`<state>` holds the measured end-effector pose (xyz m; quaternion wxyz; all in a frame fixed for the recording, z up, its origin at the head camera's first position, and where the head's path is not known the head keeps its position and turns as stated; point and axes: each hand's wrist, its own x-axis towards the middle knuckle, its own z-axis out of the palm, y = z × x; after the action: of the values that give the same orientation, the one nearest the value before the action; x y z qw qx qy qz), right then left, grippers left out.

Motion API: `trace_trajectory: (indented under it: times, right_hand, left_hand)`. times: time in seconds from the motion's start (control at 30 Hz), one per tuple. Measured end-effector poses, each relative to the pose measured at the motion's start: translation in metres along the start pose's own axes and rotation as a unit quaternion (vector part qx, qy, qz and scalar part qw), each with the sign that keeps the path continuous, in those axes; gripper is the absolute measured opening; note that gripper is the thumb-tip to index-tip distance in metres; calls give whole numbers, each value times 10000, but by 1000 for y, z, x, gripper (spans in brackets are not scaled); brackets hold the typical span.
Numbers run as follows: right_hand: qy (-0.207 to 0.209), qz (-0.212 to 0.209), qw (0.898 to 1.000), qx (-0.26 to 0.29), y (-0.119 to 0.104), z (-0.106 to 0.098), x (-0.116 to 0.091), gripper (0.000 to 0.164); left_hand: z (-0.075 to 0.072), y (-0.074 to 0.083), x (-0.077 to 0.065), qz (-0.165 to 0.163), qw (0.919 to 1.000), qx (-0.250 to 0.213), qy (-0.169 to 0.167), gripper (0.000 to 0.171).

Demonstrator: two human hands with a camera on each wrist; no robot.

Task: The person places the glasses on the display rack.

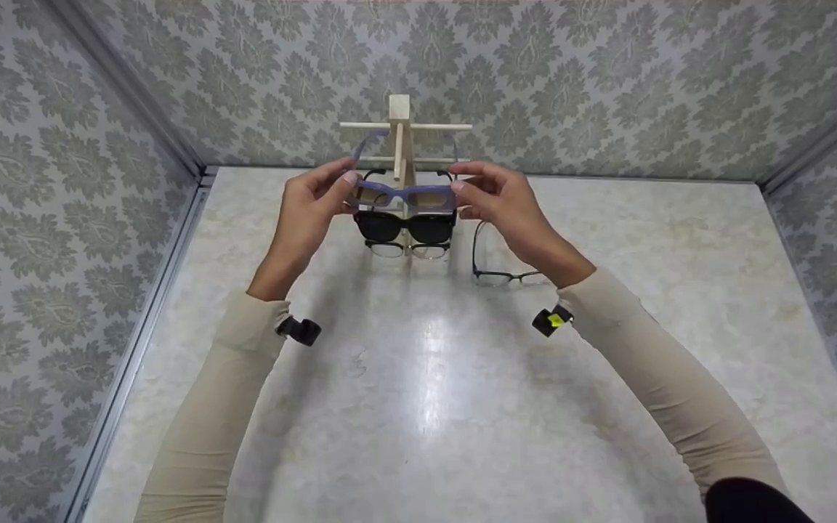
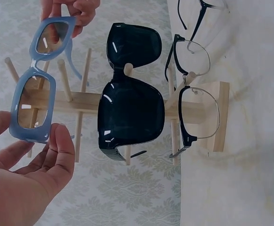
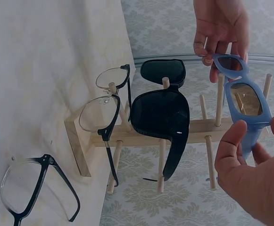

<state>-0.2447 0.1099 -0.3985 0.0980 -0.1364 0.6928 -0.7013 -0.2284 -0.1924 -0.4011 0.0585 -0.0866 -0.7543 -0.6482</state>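
Note:
Blue-framed sunglasses point(image 1: 400, 194) with brownish lenses are held up between both hands, in front of the upper part of a wooden glasses stand point(image 1: 399, 107). My left hand point(image 1: 311, 211) pinches one end of the frame at the hinge, and my right hand point(image 1: 500, 207) pinches the other end. Their temples point back toward the stand's pegs; whether they touch a peg I cannot tell. Lower on the stand hang black sunglasses point(image 2: 132, 110) with dark lenses. Beneath those sit half-rim eyeglasses point(image 2: 200, 113) with clear lenses.
Another pair of dark-framed eyeglasses point(image 1: 495, 274) lies on the pale marbled table point(image 1: 418, 450), right of the stand and partly hidden by my right forearm. Patterned wall panels point(image 1: 607, 80) stand behind and at both sides. Bare pegs point(image 1: 444, 127) stick out near the stand's top.

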Motion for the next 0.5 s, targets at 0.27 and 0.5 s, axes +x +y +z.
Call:
trace_trajectory:
  times: [0.27,0.5]
  right_hand:
    - [-33,249,9994,257,0,0,3,37]
    - [7,360,9986,377,2,1,5,36]
  left_hand:
    - [0,-3,5,-155,9999,-58,-28,46]
    - [2,-8,6,-273,9996,-104,6,45]
